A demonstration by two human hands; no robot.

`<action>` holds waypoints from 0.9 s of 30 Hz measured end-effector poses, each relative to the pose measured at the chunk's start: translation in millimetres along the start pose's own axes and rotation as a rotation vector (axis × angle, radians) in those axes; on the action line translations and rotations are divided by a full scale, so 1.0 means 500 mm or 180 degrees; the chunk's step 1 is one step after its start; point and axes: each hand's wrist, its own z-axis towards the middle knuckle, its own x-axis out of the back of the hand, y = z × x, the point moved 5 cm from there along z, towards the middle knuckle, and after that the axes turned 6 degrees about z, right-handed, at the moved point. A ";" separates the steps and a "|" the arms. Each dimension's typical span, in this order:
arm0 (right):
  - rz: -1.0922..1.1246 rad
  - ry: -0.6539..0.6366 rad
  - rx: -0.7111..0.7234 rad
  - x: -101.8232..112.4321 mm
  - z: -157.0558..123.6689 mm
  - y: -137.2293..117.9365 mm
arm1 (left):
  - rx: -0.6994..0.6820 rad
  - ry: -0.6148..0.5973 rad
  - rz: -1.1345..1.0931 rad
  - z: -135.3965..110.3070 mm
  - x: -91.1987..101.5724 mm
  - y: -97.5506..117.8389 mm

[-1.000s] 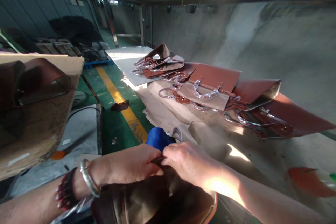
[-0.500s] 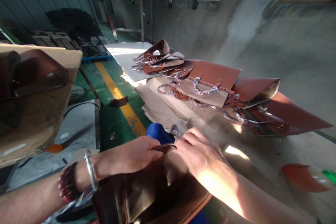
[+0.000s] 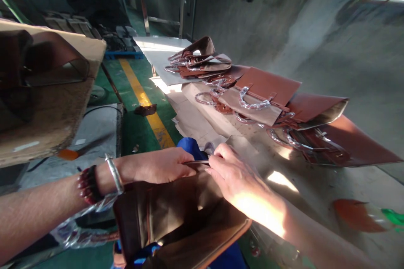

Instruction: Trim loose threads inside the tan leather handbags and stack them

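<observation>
A brown handbag (image 3: 176,210) lies across my lap, its mouth facing me and its tan lining showing. My left hand (image 3: 167,164), with a silver bangle and dark red beads at the wrist, pinches the bag's far top edge. Close beside it, my right hand (image 3: 230,172) grips the same edge, fingers curled over it. Between the two hands a short stretch of rim shows. A plastic-wrapped handle (image 3: 85,233) sticks out at the bag's left side. The lower part of the bag is cut off by the frame.
Several brown handbags (image 3: 268,88) with wrapped handles lie in a row on the paper-covered table (image 3: 202,117) ahead and right. On the left, a cardboard-topped table (image 3: 41,130) bears more brown bags (image 3: 57,56). An orange-and-green object (image 3: 362,216) lies at the right.
The view has tilted and shifted slightly. The bag's far edge, held in both hands, now shows more edge-on, and more of the bag's left side and wrapped handle is visible.
</observation>
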 end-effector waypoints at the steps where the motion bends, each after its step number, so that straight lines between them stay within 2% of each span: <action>1: -0.0094 0.0012 0.0052 0.001 -0.003 -0.003 | -0.0014 -0.0054 -0.0056 -0.001 0.000 -0.003; 5: -0.0395 0.0025 0.0219 0.005 -0.014 -0.014 | -0.0098 -0.0133 -0.0229 0.000 0.000 -0.012; 9: -0.0221 0.0068 0.0005 0.007 -0.008 -0.007 | -0.0161 -0.0041 -0.0319 0.003 0.001 -0.015; 13: -0.0051 -0.0020 -0.0164 0.005 0.003 0.001 | -0.0200 -0.0155 -0.0403 0.003 -0.002 -0.020; 25: -0.0061 -0.0032 -0.0246 0.007 0.012 0.010 | -0.0337 -0.0383 -0.0451 0.003 -0.006 -0.008; 27: -0.0075 -0.0051 -0.0277 0.008 0.014 0.010 | -0.0360 -0.0301 -0.0610 0.005 -0.005 -0.008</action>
